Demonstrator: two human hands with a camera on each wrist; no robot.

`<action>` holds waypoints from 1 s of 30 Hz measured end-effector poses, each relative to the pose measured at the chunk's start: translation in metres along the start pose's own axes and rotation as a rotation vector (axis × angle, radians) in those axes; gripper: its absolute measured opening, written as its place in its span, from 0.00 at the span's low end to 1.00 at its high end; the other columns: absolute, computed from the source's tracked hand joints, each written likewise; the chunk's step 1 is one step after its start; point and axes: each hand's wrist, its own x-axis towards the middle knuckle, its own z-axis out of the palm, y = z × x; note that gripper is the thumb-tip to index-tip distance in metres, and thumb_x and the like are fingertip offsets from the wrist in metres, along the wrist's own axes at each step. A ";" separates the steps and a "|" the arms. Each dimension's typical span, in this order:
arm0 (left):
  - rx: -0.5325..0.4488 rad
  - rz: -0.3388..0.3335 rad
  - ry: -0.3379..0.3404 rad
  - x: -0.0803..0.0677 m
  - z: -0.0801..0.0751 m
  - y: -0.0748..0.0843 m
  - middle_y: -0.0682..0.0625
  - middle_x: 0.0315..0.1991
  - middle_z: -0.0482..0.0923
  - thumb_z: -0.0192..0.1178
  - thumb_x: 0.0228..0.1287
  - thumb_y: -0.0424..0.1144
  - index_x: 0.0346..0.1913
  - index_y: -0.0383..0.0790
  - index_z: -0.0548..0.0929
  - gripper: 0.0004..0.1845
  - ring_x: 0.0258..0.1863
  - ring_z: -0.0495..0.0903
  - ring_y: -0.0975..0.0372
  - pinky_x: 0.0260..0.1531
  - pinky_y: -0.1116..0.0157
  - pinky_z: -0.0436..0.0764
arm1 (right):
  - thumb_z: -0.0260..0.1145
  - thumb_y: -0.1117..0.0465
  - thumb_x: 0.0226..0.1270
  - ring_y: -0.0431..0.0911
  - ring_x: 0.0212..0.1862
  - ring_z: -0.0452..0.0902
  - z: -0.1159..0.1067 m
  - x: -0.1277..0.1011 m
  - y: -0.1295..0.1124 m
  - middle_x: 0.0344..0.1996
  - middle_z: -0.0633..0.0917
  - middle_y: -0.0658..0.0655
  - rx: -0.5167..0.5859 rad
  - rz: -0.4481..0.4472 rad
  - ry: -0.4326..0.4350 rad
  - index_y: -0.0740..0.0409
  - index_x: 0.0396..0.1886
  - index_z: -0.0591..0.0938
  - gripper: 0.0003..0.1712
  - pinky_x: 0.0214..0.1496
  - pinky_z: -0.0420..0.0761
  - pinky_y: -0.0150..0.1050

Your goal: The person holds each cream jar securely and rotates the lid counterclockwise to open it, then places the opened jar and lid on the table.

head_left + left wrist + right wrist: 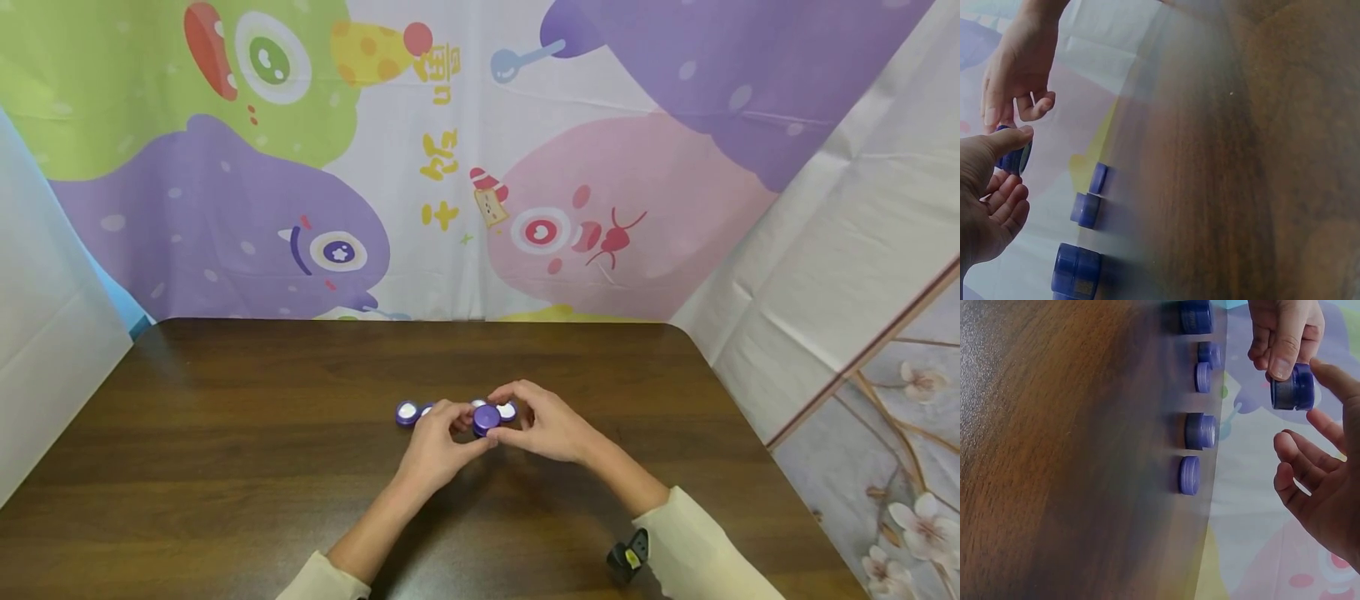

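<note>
A small purple cosmetic jar with its lid on is held up between both hands above the table. My left hand grips the jar body, its thumb lying along the side in the right wrist view. From the other side my right hand pinches the lid between thumb and index finger, the other fingers loosely bent and off the jar. Behind the hands, an uncapped jar with a pale top and a loose purple lid rest on the table, partly hidden in the head view.
Also on the wooden table are a second uncapped jar, another loose lid and a larger purple jar, all in a row. A cartoon-print curtain hangs at the table's far edge.
</note>
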 end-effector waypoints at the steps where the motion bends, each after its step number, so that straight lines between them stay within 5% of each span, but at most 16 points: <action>1: 0.001 -0.001 0.000 0.000 0.000 0.000 0.51 0.31 0.77 0.74 0.45 0.43 0.38 0.37 0.83 0.18 0.33 0.77 0.62 0.38 0.60 0.81 | 0.70 0.52 0.56 0.45 0.25 0.69 0.000 0.000 0.000 0.38 0.77 0.50 0.002 0.005 0.006 0.52 0.51 0.76 0.24 0.23 0.69 0.28; 15: -0.014 0.005 0.001 -0.001 -0.001 0.001 0.50 0.30 0.77 0.74 0.44 0.42 0.37 0.37 0.83 0.18 0.33 0.77 0.62 0.37 0.61 0.80 | 0.68 0.54 0.59 0.41 0.26 0.69 0.003 0.000 0.001 0.41 0.78 0.53 -0.008 -0.005 -0.016 0.55 0.56 0.75 0.26 0.24 0.71 0.28; 23: -0.011 0.009 0.007 -0.001 0.000 0.001 0.50 0.30 0.77 0.74 0.44 0.41 0.37 0.37 0.83 0.17 0.32 0.76 0.62 0.37 0.60 0.80 | 0.72 0.53 0.54 0.46 0.23 0.69 0.004 0.001 0.002 0.33 0.76 0.51 0.009 0.013 0.030 0.52 0.46 0.76 0.21 0.21 0.68 0.27; 30: -0.017 0.003 -0.003 -0.002 -0.001 0.001 0.50 0.30 0.77 0.74 0.44 0.41 0.36 0.38 0.83 0.17 0.32 0.77 0.62 0.37 0.62 0.80 | 0.70 0.58 0.57 0.45 0.24 0.70 0.003 0.000 0.003 0.42 0.78 0.55 -0.001 -0.024 -0.008 0.54 0.50 0.76 0.21 0.22 0.70 0.27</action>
